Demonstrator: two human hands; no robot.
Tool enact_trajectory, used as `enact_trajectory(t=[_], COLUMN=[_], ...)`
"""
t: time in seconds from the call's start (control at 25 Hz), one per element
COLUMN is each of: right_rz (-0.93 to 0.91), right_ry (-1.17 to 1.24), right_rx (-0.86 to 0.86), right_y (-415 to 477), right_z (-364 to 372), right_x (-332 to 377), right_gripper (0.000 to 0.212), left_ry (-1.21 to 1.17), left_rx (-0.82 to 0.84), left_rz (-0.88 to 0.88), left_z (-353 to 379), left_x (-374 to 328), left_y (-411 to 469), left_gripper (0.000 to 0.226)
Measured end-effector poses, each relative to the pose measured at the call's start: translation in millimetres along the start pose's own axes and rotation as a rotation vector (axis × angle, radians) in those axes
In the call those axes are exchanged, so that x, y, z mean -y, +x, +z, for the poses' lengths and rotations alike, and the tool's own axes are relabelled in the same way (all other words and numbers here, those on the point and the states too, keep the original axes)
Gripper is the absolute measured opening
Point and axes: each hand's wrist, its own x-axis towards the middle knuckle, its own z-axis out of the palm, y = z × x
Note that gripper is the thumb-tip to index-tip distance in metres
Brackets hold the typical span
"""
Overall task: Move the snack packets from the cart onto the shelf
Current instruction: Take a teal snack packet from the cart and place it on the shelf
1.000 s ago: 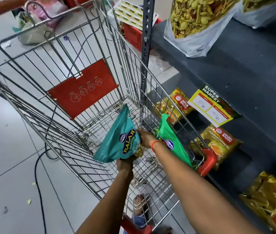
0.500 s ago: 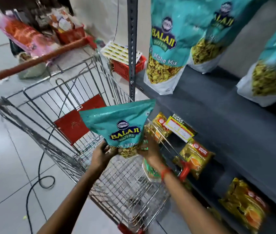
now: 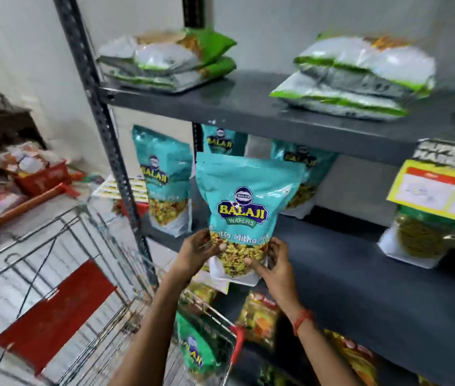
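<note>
You hold a teal packet (image 3: 244,215) upright w/ both hands, left hand (image 3: 197,253) & right hand (image 3: 272,270), fingers pinching its bottom corners, just before the middle shelf (image 3: 360,263). Three matching packets stand there; one green packet (image 3: 192,355) is left in the cart (image 3: 87,274).

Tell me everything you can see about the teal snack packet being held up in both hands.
The teal glossy plastic snack packet is a flat-topped pouch, upright and facing the camera. It carries a blue and yellow "Balaji Wafers" logo, part of the words "Mitha Mix", a clear window showing yellow-green snack mix, and a white base. The left hand and right hand grip its lower corners, holding it in front of the dark grey metal middle shelf, not yet set down. Similar teal packets stand behind it.
</note>
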Motion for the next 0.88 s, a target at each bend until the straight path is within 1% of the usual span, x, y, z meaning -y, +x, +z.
enact_trajectory(t=[0.12, 0.2, 0.36, 0.52, 0.6, 0.64, 0.68, 0.76, 0.84, 0.88], right_rz=[-0.012, -0.017, -0.051, -0.041, -0.028, -0.022, -0.023, -0.036, -0.111, -0.155], right_ry=[-0.029, -0.034, -0.070, -0.069, -0.090, -0.104, -0.118, -0.179, -0.227, -0.227], right_rx=[-0.082, -0.109, -0.143, -0.182, -0.169, -0.169, -0.185, -0.298, -0.403, -0.398], right_y=[24, 42, 71, 80, 80, 78, 73, 54, 23, 6], right_z=[-26, -37, -46, -46, -48, -47, -46, -35, -12, 2], right_x=[-4, -9, -21, -32, -32, -29, -26, -19, -15, -14], right_gripper=[0.069, 0.076, 0.073, 0.081, 0.077, 0.077, 0.080, 0.087, 0.079, 0.073], left_ry=[-0.019, -0.051, -0.130, -0.169, -0.147, -0.101, -0.057, 0.062, 0.172, 0.187], left_rx=[0.125, 0.163, 0.198, 0.249, 0.274, 0.283, 0.271, 0.148, 0.007, -0.032], left_rz=[-0.014, -0.027, -0.066, -0.127, -0.164, -0.172, -0.157, -0.108, 0.002, 0.056], left_z=[25, 38, 57, 64, 63, 63, 62, 60, 52, 47], left_x=[-1, 0, 4, 20, 18, 14, 13, 7, 5, 7], left_y=[44, 70, 104, 121, 122, 117, 114, 92, 56, 32], left_gripper=[0.035, 0.037, 0.044, 0.051, 0.059, 0.059, 0.059, 0.067, 0.069, 0.066])
